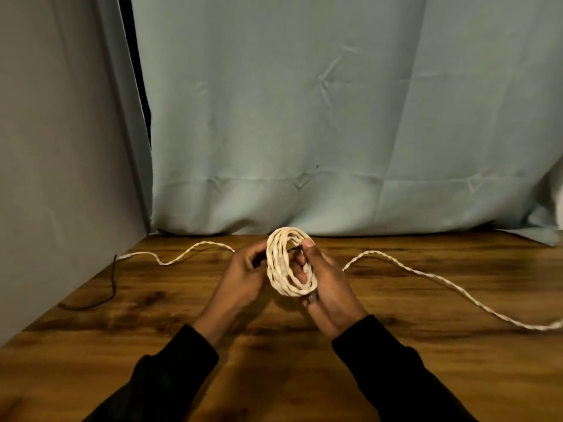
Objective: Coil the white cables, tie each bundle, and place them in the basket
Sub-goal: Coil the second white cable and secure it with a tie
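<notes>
White cable coil [289,264] is held upright above the table [426,376] between both hands: the right hand [329,287] grips its rim, the left hand [243,278] pinches a dark tie [294,248] at the loops. Tying seems underway; next, cinching calls for steady tension. The cable is twisted, cream-white, wound in several loops.

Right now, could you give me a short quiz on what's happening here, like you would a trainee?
1. True or false: the coiled white cable lies flat on the wooden table.
2. Which hand has fingers through the coil: A left hand, B right hand?
3. Fill in: a loose dark tie lies on the table's ____ side.

Key
1. False; both hands hold it upright above the table.
2. B.
3. Left. Another white cable trails off right; no basket is in view.
</notes>
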